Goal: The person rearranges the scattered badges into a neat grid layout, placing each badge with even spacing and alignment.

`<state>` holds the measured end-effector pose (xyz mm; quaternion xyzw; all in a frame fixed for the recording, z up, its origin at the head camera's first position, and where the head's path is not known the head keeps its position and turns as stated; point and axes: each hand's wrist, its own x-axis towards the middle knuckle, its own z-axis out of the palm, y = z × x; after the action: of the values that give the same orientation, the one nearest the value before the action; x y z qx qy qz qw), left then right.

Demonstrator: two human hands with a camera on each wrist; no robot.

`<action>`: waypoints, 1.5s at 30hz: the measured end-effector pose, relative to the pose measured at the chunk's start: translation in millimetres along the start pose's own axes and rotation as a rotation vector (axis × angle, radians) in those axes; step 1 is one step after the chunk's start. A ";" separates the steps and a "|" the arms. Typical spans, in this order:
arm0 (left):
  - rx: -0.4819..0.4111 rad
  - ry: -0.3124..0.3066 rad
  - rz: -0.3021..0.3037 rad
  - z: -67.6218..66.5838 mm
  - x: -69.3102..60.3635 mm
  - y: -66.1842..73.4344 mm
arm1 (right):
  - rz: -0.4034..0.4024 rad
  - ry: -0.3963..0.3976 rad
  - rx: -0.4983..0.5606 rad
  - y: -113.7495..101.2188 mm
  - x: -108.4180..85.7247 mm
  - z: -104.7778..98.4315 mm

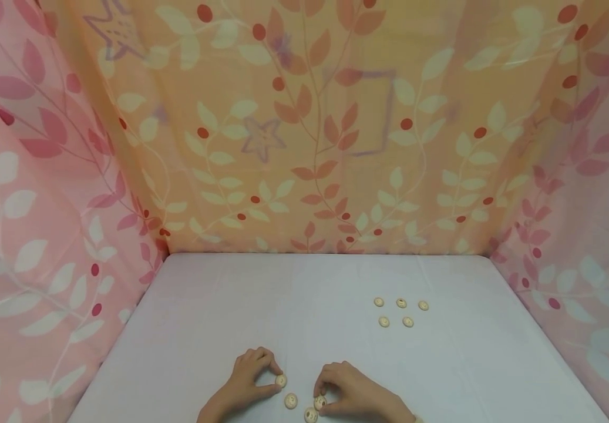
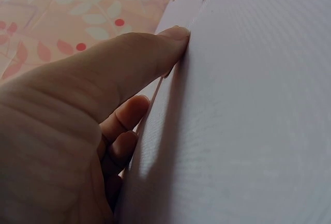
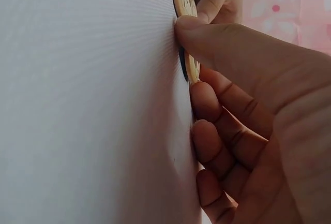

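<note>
My left hand [image 1: 251,374] is at the front middle of the table, its thumb and a finger pinching a round beige disc [image 1: 281,381] at the edges. To its right, my right hand [image 1: 354,390] pinches another such disc [image 1: 320,402], which has a dark mark on its face. A third disc [image 1: 290,400] lies between the hands. Just below the right hand's disc is one more marked disc [image 1: 311,415], touching or nearly so. In the right wrist view, the thumb covers part of the pinched disc [image 3: 192,69]. The left wrist view mostly hides the left hand's disc behind the thumb.
Several similar discs lie farther back on the right in two short rows, among them a red-marked disc [image 1: 401,303]. A white cloth covers the table [image 1: 262,305]. Patterned curtains [image 1: 315,117] rise at the back and both sides.
</note>
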<state>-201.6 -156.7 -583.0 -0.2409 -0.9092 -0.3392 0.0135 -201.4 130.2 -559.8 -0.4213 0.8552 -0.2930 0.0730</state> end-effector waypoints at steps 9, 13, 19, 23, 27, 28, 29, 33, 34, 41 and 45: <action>0.015 -0.008 -0.002 -0.2 -0.4 -2.6 | 0.058 -0.021 0.090 -1.4 -1.9 -0.8; -0.001 -0.008 -0.002 -0.8 -0.4 -1.5 | 0.065 -0.027 0.115 0.4 -2.1 -1.2; -0.008 -0.007 0.007 -0.6 -1.1 -1.0 | 0.061 -0.022 0.167 3.8 -4.2 -4.8; -0.011 -0.010 0.007 -0.9 -1.6 -0.2 | 0.115 -0.001 0.154 7.0 -8.2 -12.9; -0.004 -0.009 0.002 -0.4 -1.1 -0.5 | 0.157 0.034 0.108 12.8 -11.0 -24.1; 0.000 -0.004 0.007 0.0 -0.9 -0.7 | 0.160 0.046 0.092 14.9 -11.5 -27.0; 0.001 -0.001 0.007 0.3 -0.8 -0.9 | 0.160 0.055 0.088 17.1 -11.9 -30.0; 0.010 0.021 0.032 0.7 -0.1 -0.5 | 0.162 0.101 0.049 27.5 -15.8 -41.5; 0.011 0.025 0.037 0.6 -0.1 -0.2 | 0.168 0.112 0.044 30.4 -17.3 -44.4; -0.008 0.015 0.021 -1.2 -0.9 3.6 | 0.268 0.196 0.006 50.2 -30.5 -64.6; -0.013 0.009 0.014 -1.6 -1.3 4.7 | 0.343 0.255 -0.048 58.2 -39.0 -74.0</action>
<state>-198.6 -155.2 -579.1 -0.2458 -0.9052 -0.3461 0.0183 -243.6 220.0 -536.7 -0.2307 0.9234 -0.3068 0.0030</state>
